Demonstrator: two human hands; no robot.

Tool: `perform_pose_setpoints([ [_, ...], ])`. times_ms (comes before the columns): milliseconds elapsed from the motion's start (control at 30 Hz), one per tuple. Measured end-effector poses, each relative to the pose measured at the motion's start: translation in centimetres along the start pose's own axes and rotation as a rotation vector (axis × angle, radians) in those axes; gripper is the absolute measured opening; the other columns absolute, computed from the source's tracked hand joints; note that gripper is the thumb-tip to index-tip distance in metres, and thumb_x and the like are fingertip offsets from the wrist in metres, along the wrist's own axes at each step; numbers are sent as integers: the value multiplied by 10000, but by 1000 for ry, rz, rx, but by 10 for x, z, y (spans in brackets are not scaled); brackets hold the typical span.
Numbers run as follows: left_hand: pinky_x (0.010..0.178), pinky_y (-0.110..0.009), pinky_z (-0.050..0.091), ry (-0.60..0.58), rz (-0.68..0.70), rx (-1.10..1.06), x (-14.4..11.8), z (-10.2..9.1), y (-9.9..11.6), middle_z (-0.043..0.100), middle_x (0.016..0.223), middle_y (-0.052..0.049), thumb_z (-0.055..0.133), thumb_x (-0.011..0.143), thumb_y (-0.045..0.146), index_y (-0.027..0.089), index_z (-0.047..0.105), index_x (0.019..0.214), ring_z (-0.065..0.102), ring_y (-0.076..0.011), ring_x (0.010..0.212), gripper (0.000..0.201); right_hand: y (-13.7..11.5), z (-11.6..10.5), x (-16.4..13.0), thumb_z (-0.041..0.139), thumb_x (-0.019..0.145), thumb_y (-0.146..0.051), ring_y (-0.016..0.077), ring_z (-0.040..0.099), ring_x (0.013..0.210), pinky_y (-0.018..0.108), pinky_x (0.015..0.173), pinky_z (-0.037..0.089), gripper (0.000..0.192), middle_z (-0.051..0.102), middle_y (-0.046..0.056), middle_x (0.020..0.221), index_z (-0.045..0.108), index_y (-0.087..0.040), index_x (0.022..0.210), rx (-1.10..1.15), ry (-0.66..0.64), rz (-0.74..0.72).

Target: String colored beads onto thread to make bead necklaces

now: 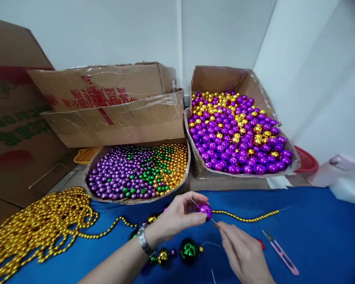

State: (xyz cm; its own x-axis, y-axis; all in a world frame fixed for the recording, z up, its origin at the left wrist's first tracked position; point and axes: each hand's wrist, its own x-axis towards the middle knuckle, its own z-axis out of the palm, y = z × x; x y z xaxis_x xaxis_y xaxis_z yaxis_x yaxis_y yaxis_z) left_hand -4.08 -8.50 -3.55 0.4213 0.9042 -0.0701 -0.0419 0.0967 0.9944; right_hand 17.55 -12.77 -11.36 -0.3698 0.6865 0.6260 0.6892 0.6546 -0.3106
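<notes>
My left hand point(177, 217) pinches a shiny purple ball point(205, 210) between thumb and fingers above the blue cloth point(313, 236). My right hand point(242, 252) grips a thin needle or wire point(213, 221) whose tip meets the ball. A gold bead strand point(248, 217) trails to the right from the ball. Below my hands lie strung balls: a large green ball point(188, 250), a gold ball point(163, 256) and smaller beads. A watch sits on my left wrist.
A box of small purple, green and gold beads point(139, 169) stands ahead. A box of larger purple and gold balls point(236, 130) is at the right. A heap of gold bead strands point(41, 225) lies left. Pink thread snips point(281, 252) lie right. Cardboard cartons stand behind.
</notes>
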Motion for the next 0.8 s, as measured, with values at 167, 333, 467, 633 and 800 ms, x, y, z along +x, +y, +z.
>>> perform_pose_setpoints([
  [167, 773, -281, 481, 263, 142, 812, 19, -67, 23, 651, 1060, -85, 450, 904, 350, 162, 574, 1100, 614, -188, 928, 299, 10, -4, -6, 447, 920, -155, 202, 694, 790, 268, 682, 573, 215, 701, 96, 858, 585, -143, 1083, 42, 30, 43],
  [333, 783, -342, 465, 295, 2, 1322, 64, -128, 10, 678, 855, -75, 523, 853, 227, 150, 643, 880, 625, -214, 835, 145, 13, 1, -12, 442, 930, -198, 209, 705, 789, 260, 657, 589, 212, 711, 113, 902, 602, -140, 1057, 14, 17, 56],
  [467, 780, -380, 489, 223, -116, 1438, 88, -141, -11, 644, 890, -58, 579, 850, 269, 133, 625, 897, 609, -192, 847, 151, 14, 3, -14, 441, 931, -207, 210, 709, 777, 276, 693, 593, 217, 719, 109, 905, 608, -141, 1054, -2, 24, 59],
  [633, 839, -415, 489, 207, -171, 1412, 104, -141, -24, 597, 1089, -80, 551, 880, 294, 141, 589, 1050, 583, -205, 969, 232, 13, 1, -13, 415, 944, -223, 203, 707, 764, 266, 675, 592, 237, 716, 112, 893, 611, -137, 1046, 10, -1, 89],
  [800, 839, -419, 488, 273, -147, 1197, 110, -135, -22, 606, 1072, -82, 561, 873, 293, 134, 594, 1038, 587, -209, 967, 232, 8, 2, -9, 391, 940, -186, 205, 699, 749, 276, 682, 582, 244, 697, 103, 797, 616, -135, 1020, 38, 15, 108],
])
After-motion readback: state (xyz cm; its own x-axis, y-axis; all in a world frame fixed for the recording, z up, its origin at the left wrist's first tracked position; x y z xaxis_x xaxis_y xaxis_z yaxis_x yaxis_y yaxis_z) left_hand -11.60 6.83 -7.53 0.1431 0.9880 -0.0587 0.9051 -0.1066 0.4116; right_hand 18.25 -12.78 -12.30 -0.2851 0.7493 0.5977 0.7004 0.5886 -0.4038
